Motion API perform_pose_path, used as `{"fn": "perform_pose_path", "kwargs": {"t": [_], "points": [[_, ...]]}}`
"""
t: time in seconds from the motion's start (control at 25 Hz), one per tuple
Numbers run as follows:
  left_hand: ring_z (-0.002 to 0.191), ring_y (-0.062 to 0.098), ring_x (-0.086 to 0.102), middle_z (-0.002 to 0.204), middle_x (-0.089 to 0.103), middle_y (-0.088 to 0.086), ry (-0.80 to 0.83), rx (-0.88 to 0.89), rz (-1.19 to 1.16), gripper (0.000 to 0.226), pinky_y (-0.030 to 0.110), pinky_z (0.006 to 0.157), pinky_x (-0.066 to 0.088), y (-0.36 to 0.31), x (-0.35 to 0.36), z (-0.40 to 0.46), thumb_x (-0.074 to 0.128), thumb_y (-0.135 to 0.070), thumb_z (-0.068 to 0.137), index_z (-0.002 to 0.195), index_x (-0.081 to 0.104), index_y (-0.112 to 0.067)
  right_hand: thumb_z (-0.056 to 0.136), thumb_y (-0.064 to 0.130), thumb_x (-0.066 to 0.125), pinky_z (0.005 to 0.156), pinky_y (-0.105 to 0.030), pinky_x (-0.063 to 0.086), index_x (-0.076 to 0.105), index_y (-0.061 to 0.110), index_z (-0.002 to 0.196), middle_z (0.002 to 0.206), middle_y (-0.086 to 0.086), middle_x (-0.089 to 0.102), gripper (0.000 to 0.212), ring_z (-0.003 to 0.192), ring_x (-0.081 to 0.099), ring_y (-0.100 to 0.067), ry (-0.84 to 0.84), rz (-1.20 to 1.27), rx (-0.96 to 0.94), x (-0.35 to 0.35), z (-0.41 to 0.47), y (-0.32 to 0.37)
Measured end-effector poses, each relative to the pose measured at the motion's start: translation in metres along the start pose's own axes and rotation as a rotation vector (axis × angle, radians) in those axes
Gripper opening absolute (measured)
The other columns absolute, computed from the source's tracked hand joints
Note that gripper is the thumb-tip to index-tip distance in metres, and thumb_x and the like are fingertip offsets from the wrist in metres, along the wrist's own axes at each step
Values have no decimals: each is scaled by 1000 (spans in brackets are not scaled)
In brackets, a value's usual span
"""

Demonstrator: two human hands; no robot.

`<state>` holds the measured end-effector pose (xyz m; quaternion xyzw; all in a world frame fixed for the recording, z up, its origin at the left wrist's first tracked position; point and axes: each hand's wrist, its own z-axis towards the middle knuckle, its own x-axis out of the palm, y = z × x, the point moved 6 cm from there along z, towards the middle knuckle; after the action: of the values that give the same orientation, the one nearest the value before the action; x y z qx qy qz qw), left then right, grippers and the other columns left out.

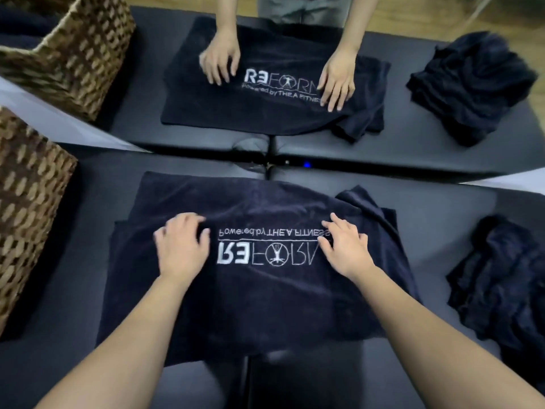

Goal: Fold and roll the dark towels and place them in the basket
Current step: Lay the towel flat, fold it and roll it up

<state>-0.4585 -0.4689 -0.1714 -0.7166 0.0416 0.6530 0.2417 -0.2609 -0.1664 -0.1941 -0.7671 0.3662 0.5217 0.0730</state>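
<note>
Smoothing the dark towel (259, 293) is where we stand, early in the job. It lies spread in the middle of the table (73, 335), its near hem at the near edge and its far hem close to the mirror (413, 22) that rises behind the far edge. It looks folded perhaps once; no roll is started. Our left hand (181, 249) sits on the cloth left of the printed logo (274, 246), fingers bent and blurred, so we cannot tell whether it pinches the fabric or only presses. Our right hand (346, 249) lies with fingers spread and nearly straight, flat on the cloth over the logo's right end, gripping nothing.

Still to do, as we judge it: finish the fold, roll this towel, carry it to the basket (26, 208) at the left edge, then work through the heap of unfolded towels (501, 284) at the right edge. We cannot see inside the basket from here; in the mirror's view of it something dark shows, too dim to name.

The towel is thick, napped terry, navy to black, a broad rectangle with white stitched lettering. Its far right corner is rucked into a loose flap. The heap is the same cloth, crumpled and shapeless. The basket is coarse woven wicker in brown and tan, with straight walls and square corners. The tabletop is smooth, matte and dark.
</note>
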Motion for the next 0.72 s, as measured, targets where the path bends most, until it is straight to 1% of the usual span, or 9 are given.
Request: {"fn": "perform_pose_path", "kwargs": {"t": [0.08,0.16,0.24,0.32,0.44,0.48,0.56,0.64,0.72], "points": [[130,18,50,137,59,-7,143,243,0,32,42,106,32,-70,24,17,58,-36,98,128,63,-27,104,45,44,114,-54,24,43,26,150,166,3,21,50,150,20,-27,-50,0,45,-19,14,-26],[140,12,42,146,53,-10,202,380,-7,36,38,111,28,-128,42,30,52,-40,101,135,60,-30,103,43,47,110,-54,28,46,23,146,160,-3,34,48,141,32,-34,-200,62,135,-46,30,-55],[148,12,32,155,44,-10,244,388,-24,42,37,115,24,-171,61,44,49,-41,103,143,52,-31,100,45,51,108,-54,30,45,20,146,151,-7,42,52,133,39,-38,-311,225,326,-68,48,-93],[153,13,21,164,30,-9,304,327,3,52,41,119,19,-197,77,60,46,-42,104,153,37,-31,96,52,57,110,-52,29,46,20,145,148,-9,44,60,134,38,-39,-238,310,483,-72,63,-122],[152,19,19,167,20,-4,357,216,83,67,49,116,22,-209,92,80,49,-48,101,159,22,-28,93,54,62,106,-47,34,66,26,110,123,-5,59,33,123,47,-36,-145,334,459,-64,89,-139],[148,22,25,164,25,-2,312,220,83,67,49,113,26,-211,92,82,52,-48,99,157,27,-27,92,52,62,103,-46,37,64,26,91,105,0,63,26,111,53,-33,-200,431,447,-65,95,-146],[131,27,43,146,45,0,166,304,83,56,45,102,35,-212,86,77,56,-48,96,145,45,-24,91,48,62,97,-46,44,54,22,70,70,9,57,34,83,54,-25,-384,766,499,-68,94,-161],[114,26,51,126,54,-2,93,362,114,49,42,92,38,-202,85,67,54,-56,92,129,56,-24,93,45,58,94,-44,45,50,21,68,64,10,51,36,77,52,-24,-510,900,596,-71,85,-174],[110,23,50,121,54,-5,137,339,148,56,40,91,38,-184,91,58,52,-68,89,126,59,-26,91,53,59,100,-45,46,56,24,79,75,13,59,31,88,60,-24,-435,844,586,-67,86,-172]]}}
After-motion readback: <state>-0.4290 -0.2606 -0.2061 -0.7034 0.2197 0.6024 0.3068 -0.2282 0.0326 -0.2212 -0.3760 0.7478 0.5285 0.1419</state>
